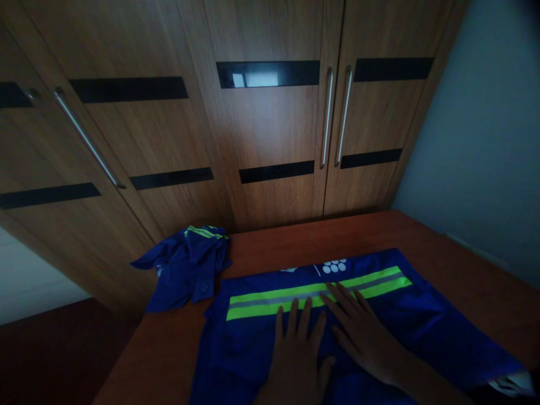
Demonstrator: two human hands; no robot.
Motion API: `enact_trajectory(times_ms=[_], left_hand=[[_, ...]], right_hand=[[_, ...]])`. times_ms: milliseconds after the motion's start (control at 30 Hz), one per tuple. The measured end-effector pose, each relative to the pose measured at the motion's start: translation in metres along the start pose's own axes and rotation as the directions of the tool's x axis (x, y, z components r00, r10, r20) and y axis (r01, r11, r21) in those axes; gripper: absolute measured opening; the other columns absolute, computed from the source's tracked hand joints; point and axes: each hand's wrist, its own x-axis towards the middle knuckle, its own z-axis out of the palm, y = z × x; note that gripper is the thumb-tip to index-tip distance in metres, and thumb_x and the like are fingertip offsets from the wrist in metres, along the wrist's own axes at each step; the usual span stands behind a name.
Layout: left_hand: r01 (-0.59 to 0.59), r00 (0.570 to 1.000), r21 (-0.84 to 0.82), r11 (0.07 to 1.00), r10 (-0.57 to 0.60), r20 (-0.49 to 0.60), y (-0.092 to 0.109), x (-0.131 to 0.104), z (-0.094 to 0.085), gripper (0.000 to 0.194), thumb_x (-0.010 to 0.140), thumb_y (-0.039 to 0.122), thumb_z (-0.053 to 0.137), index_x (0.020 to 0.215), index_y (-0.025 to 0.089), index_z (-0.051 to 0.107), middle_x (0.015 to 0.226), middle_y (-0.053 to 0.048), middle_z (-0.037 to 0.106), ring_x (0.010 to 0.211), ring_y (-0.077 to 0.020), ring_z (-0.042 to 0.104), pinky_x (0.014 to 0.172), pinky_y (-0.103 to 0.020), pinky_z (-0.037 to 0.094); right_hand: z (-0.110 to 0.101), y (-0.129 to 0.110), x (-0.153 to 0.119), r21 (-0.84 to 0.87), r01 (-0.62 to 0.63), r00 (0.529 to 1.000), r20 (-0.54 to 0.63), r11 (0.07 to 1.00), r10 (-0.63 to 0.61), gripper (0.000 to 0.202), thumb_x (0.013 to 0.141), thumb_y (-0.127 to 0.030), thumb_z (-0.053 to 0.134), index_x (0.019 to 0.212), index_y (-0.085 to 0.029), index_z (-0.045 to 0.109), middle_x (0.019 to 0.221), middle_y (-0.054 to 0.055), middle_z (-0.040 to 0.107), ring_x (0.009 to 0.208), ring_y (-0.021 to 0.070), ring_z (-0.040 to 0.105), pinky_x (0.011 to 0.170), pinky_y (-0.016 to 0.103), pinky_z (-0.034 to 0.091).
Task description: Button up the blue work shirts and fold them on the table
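A blue garment (426, 315) with a yellow-green and grey reflective stripe and white print near its far edge lies spread on the reddish-brown table (270, 246). My left hand (297, 349) rests palm down on it, fingers spread, their tips by the lower edge of the stripe. Just to the right, my right hand (358, 332) lies flat with spread fingers, the fingertips over the stripe. Neither hand grips the cloth. A second blue garment (189, 270) with a similar stripe sits crumpled at the table's far left corner.
Behind the table stands a wooden wardrobe (270, 124) with dark panels and long metal handles. A pale wall (485, 146) rises at the right. Something whitish (512, 384) shows at the lower right edge. Dark floor (50, 349) shows at the lower left.
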Motion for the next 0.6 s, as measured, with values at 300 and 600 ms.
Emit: enact_trajectory(times_ms=[300,600], left_hand=[[0.003,0.996,0.038,0.999,0.001,-0.087,-0.017,0.027,0.005,0.064,0.091,0.057,0.033,0.148,0.035,0.014,0.158,-0.001,0.007,0.143,-0.0341,0.002,0.111,-0.065,0.006],[-0.033,0.996,0.088,0.996,0.040,-0.077,-0.035,0.073,-0.022,0.061,0.089,0.056,0.035,0.142,0.026,0.036,0.149,-0.010,0.035,0.136,-0.0323,0.030,0.109,-0.056,0.024]], right_hand=[[0.006,0.034,0.024,0.016,0.002,1.000,-0.004,1.000,-0.002,0.055,0.095,-0.042,0.037,0.147,-0.033,0.023,0.155,0.004,0.022,0.141,0.0280,0.020,0.110,0.056,0.023],[0.006,0.050,0.101,0.076,0.002,0.982,-0.187,0.997,0.013,0.048,0.094,-0.040,0.036,0.136,-0.018,0.047,0.142,0.013,0.045,0.131,0.0286,0.040,0.106,0.048,0.035]])
